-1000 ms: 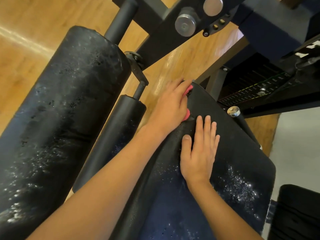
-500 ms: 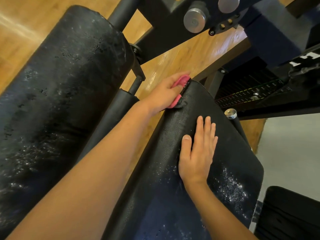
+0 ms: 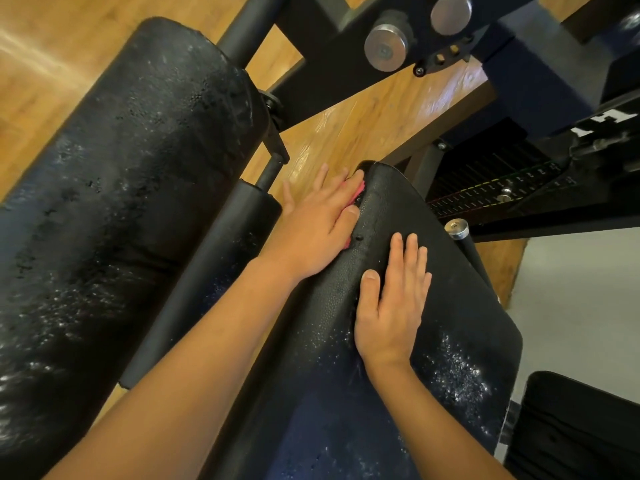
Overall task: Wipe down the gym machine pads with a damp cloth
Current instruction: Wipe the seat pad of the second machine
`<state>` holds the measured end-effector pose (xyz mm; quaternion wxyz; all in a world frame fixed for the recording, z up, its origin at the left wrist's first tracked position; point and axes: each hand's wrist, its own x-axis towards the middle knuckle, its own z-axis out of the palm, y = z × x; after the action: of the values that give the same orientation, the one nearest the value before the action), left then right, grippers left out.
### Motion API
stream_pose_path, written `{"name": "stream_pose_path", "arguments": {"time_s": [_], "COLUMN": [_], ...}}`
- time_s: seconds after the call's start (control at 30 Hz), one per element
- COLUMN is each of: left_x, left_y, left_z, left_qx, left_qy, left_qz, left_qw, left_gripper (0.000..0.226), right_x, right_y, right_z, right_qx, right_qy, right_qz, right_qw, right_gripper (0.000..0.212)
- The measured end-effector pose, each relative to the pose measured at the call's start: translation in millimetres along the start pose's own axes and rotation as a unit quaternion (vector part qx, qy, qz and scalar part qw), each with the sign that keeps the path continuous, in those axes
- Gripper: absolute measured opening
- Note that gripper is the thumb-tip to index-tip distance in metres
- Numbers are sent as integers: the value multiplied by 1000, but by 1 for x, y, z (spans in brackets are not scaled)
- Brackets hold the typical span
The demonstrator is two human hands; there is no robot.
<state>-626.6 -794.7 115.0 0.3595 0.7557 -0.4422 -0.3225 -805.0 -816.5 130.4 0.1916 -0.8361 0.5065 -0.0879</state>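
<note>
A black seat pad (image 3: 460,306) runs from the bottom centre up to a rounded far corner, with white specks on its surface. My left hand (image 3: 318,220) lies with straight, spread fingers against the pad's left side near that corner. It presses a pink cloth (image 3: 360,194) onto the edge. Only slivers of the cloth show beside the fingers. My right hand (image 3: 391,299) rests flat on top of the pad, fingers together and pointing away from me.
A large black roller pad (image 3: 121,202) with wet specks fills the left side. A thinner black roller (image 3: 214,271) lies between it and the seat pad. The dark machine frame (image 3: 332,64) and a weight stack (image 3: 491,188) stand at the far right, over a wooden floor (image 3: 363,126).
My left hand has flattened against the pad's left edge and slid slightly toward me, covering most of the pink cloth. My right hand has stayed flat in the same place on the pad.
</note>
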Motion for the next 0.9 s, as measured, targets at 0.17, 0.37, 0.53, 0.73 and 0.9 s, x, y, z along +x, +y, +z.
{"name": "stream_pose_path", "arguments": {"time_s": [0.17,0.37,0.53,0.73,0.9], "left_x": [-10,28,13,-55,-47], "left_y": [-1,12,4,6,10], "left_z": [2,-3,-5,-3,-4], "left_qx": [-16,-92,-86,8,92], "left_qy": [8,23,-20,-9,3], "left_qz": [-10,-29,-12,-23,-21], "left_qw": [1000,995,996,1000,996], "left_gripper": [53,51,53,55,55], "right_x": [0,1,1,0,1], "right_y": [-1,0,0,0,-2], "right_z": [0,2,2,1,0], "right_qx": [2,7,5,3,3], "right_qy": [4,8,6,4,3], "right_qz": [-2,-3,-3,1,1], "right_qw": [1000,1000,1000,1000,1000], "right_gripper": [63,63,63,64,64]}}
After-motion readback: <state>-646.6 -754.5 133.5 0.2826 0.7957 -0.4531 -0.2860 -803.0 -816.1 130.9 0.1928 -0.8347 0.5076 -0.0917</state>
